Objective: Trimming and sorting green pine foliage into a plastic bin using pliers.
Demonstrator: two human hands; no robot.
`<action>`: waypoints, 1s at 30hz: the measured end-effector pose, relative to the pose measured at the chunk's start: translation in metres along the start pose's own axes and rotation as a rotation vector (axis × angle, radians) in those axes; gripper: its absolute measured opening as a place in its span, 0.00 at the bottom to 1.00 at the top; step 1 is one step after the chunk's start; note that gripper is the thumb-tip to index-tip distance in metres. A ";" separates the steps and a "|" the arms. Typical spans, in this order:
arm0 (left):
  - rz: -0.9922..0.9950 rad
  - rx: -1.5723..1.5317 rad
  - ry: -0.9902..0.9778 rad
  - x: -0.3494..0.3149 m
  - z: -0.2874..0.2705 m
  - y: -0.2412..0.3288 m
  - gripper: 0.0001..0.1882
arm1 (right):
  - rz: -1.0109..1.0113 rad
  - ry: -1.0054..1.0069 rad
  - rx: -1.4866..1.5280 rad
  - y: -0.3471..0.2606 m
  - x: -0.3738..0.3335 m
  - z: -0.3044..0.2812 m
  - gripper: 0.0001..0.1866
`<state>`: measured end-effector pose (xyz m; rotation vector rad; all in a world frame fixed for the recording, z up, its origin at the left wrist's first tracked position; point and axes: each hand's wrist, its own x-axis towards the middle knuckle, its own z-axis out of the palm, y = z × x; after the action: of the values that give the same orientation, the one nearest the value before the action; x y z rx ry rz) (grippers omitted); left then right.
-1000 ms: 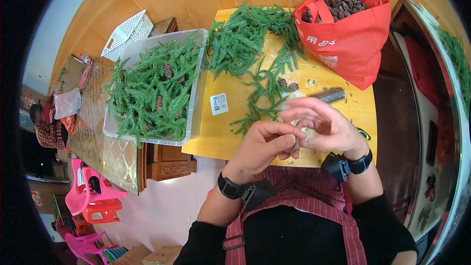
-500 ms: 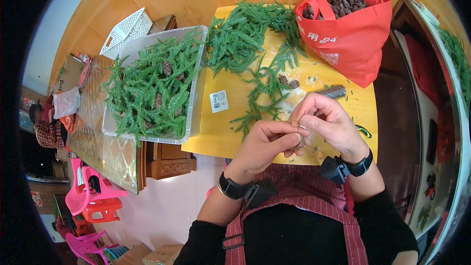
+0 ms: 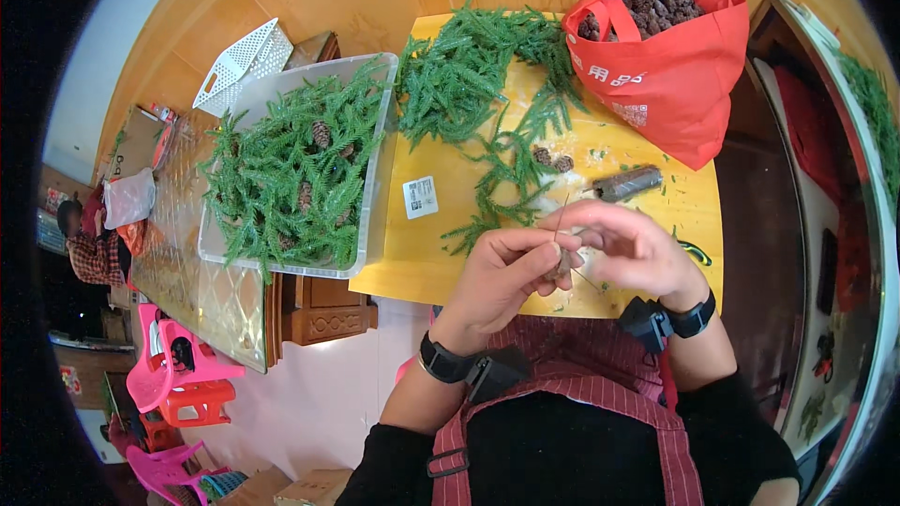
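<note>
A small brown pine cone (image 3: 562, 274) is pinched in my left hand (image 3: 502, 279), mostly hidden by the fingers. A thin wire (image 3: 561, 217) stands up from it, and another end slants out to the lower right. My right hand (image 3: 637, 245) curves around the wire's right side, its thumb and fingers apart; whether a fingertip touches the wire is unclear. Just beyond the hands, a dark bundle (image 3: 628, 183), seemingly of cut wires, rests on the yellow tabletop (image 3: 412, 253). Two loose pine cones (image 3: 553, 159) lie beside green artificial pine sprigs (image 3: 506, 173).
A clear plastic bin (image 3: 373, 225) of greenery and pine cones stands left. Behind are a sprig pile (image 3: 450, 84) and a red bag (image 3: 666, 84) full of pine cones. A green-and-black tool handle (image 3: 694, 251) shows by my right wrist. Someone sits far left (image 3: 94, 248).
My right hand has loosened from its pinch at the wire and shifted slightly right, its fingers spreading. The wire now stands upright above the pine cone. My left hand keeps its hold.
</note>
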<state>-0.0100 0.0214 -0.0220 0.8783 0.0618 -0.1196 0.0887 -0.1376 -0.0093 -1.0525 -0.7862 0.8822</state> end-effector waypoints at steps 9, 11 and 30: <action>-0.015 0.086 0.003 0.000 0.005 0.001 0.12 | -0.203 -0.033 -0.291 0.002 0.002 -0.003 0.20; -0.014 0.090 -0.021 0.000 0.006 0.003 0.11 | -0.228 -0.025 -0.278 0.005 0.001 -0.001 0.18; 0.093 0.176 -0.013 -0.002 0.010 0.008 0.11 | -0.239 0.098 -0.169 0.009 -0.003 0.012 0.11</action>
<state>-0.0109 0.0190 -0.0100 1.0549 -0.0020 -0.0437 0.0755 -0.1335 -0.0144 -1.1139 -0.8947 0.5641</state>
